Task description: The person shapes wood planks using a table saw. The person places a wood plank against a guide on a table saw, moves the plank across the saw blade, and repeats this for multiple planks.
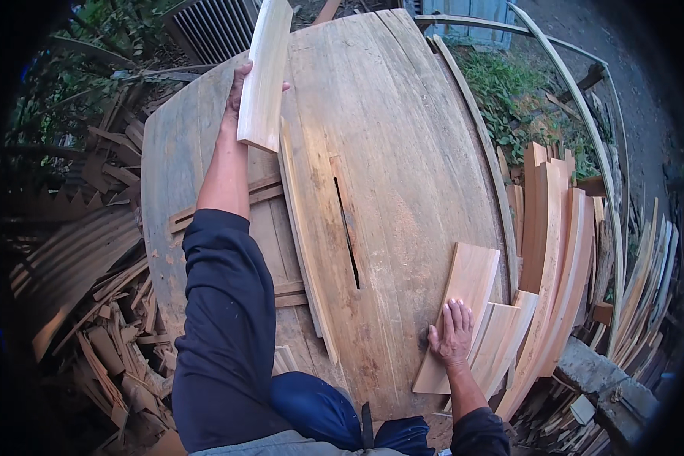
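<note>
My left hand [238, 85] is closed around a pale wooden board [267, 76], raised on edge near the far left of the table. Its palm and most of its fingers are behind the board. Down at the near right, my right hand [454, 333] rests flat, fingers stretched out, on another smooth wooden board [473, 277]. That board lies slanted on the wooden tabletop [410, 167]. Beside it, partly under it, lie a few shorter planks [501, 334]. A narrow dark slot [347, 232] runs through the tabletop between my hands.
A long wooden strip [304, 251] crosses the table lengthwise beside my left sleeve. Several long planks [555, 243] lean at the table's right edge. Scrap wood [121, 365] is heaped at the left, near corrugated sheeting [83, 266]. Grass [501, 83] grows beyond the far right.
</note>
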`<state>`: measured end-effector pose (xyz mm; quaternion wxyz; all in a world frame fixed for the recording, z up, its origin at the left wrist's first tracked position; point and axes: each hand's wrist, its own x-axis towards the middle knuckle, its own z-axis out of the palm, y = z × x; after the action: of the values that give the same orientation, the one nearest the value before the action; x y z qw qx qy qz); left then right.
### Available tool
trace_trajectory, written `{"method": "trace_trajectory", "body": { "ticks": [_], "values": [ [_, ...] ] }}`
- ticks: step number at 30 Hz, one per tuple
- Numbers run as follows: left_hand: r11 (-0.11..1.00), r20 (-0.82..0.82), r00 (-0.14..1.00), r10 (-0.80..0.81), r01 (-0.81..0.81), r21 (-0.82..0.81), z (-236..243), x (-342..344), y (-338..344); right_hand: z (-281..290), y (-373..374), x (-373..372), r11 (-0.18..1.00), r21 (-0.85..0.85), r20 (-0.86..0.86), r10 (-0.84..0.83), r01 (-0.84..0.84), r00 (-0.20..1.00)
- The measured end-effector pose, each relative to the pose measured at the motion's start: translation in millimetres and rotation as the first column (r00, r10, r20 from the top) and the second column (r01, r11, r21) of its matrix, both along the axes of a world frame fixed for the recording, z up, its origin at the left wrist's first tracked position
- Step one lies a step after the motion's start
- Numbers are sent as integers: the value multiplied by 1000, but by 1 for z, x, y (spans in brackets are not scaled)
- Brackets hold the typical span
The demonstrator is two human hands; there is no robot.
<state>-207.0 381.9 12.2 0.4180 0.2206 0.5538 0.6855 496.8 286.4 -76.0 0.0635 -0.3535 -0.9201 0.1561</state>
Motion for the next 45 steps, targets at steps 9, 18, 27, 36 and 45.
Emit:
{"method": "trace_trajectory", "body": {
  "ticks": [9,18,27,36,45],
  "values": [
    [800,68,998,1,-42,599,153,133,-197,-8,-5,-2,997,49,-88,62,-58,994],
    [692,135,988,80,-153,706,195,324,-367,-13,-16,1,997,49,-111,66,-61,992],
    [775,259,952,164,-287,563,190,410,-430,-10,-4,9,996,79,-105,54,-46,993],
    [813,193,977,89,-183,552,187,434,-452,-20,-5,10,994,100,-122,58,-45,991],
    [850,223,974,44,-153,504,186,442,-464,-13,-8,7,994,102,-151,48,-33,987]
  ]
}}
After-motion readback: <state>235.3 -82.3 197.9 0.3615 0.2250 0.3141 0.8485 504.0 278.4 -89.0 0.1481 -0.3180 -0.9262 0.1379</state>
